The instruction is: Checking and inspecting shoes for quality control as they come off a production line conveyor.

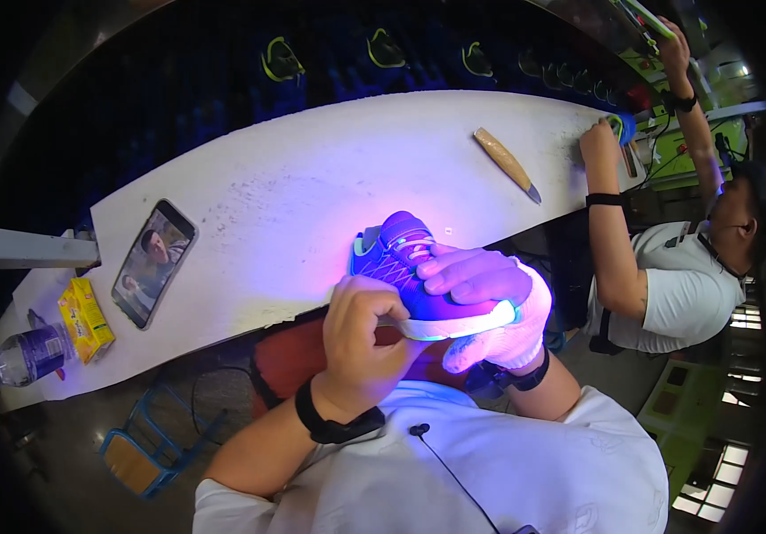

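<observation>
Head view, shoe (436,307), left grip (358,334) holding its sole edge (459,328), right grip (506,303) clasped round the toe

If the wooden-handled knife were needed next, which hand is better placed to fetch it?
Probably the right hand: the knife lies to the right, closer to it than to the left hand. Both hands are on the shoe, though, so the right would have to let go first.
</observation>
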Demonstrator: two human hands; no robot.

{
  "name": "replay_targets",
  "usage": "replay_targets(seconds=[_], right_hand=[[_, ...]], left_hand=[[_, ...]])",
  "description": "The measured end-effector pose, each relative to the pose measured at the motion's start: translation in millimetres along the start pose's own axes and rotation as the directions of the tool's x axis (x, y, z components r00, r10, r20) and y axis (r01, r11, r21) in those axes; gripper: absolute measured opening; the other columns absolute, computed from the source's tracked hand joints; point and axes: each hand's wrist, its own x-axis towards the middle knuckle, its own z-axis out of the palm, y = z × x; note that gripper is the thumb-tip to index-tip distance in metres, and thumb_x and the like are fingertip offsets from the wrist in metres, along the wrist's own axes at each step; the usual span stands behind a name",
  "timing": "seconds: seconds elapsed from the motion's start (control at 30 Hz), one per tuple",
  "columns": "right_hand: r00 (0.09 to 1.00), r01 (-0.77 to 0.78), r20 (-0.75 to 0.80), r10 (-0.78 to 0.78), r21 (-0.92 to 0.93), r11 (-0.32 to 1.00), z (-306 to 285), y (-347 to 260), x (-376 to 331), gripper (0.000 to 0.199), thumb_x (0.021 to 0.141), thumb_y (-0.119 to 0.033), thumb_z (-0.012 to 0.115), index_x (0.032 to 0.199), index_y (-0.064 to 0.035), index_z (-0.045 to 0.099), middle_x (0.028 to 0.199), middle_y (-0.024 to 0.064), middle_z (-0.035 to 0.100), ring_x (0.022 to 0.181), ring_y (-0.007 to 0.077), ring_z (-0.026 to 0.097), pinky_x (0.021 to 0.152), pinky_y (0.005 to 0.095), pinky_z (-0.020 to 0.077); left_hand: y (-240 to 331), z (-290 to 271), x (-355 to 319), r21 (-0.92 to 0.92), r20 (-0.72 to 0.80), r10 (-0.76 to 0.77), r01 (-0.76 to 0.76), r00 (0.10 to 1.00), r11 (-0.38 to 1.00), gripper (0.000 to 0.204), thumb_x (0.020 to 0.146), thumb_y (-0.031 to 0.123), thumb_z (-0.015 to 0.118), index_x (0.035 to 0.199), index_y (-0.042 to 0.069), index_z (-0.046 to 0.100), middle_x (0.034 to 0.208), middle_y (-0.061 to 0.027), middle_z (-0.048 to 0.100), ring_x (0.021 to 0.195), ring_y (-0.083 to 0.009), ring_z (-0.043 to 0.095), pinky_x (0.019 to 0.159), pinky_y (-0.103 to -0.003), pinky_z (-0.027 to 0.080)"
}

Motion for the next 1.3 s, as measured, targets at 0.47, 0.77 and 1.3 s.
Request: replay_targets(seconds=[0.47, 0.77, 1.3], right_hand=[[0.814, -0.553, -0.179, 0.553, 0.054, 0.831, -85.3, 27.7, -64.5, 0.051, 0.077, -0.013, 0.085, 0.126, -0.0020, 0.075, 0.131, 0.0205, 0.074, 0.117, 0.0250, 0.073, 0.104, 0.0381, 0.0565], [0.689, -0.643, -0.169, 0.705, 0.304, 0.703, -11.0, 56.5, -1.3, 0.082, 0.109, -0.068, 0.043, 0.128, 0.0085, 0.067, 0.117, 0.0144, 0.073, 0.114, 0.0195, 0.070, 0.102, 0.0354, 0.0532], [0.905, -0.166, -0.079, 0.417, 0.839, 0.518, 48.5, 43.8, 106.1, 0.023, 0.103, -0.024, 0.061, 0.102, -0.0014, 0.064, 0.096, 0.0092, 0.061, 0.087, 0.0190, 0.061, 0.079, 0.0349, 0.0506]], left_hand=[[-0.8, 32.9, 57.0, 0.434, 0.486, 0.025, -0.265, 0.874, 0.861, 0.045, 0.070, 0.016, 0.093, 0.099, 0.005, 0.059, 0.111, -0.0170, 0.063, 0.107, -0.0394, 0.061, 0.091, -0.052, 0.052], [10.9, -91.7, 103.4, 0.187, 0.423, -0.060, -0.023, 0.904, 0.982, 0.094, 0.065, 0.022, 0.101, 0.148, 0.004, 0.062, 0.141, -0.0139, 0.069, 0.130, -0.0308, 0.065, 0.110, -0.042, 0.051], [35.2, -96.1, 111.2, 0.406, 0.323, -0.289, 0.145, 0.901, 0.903, 0.068, 0.064, 0.043, 0.101, 0.113, 0.004, 0.073, 0.094, -0.0134, 0.080, 0.089, -0.0315, 0.079, 0.083, -0.040, 0.061]])
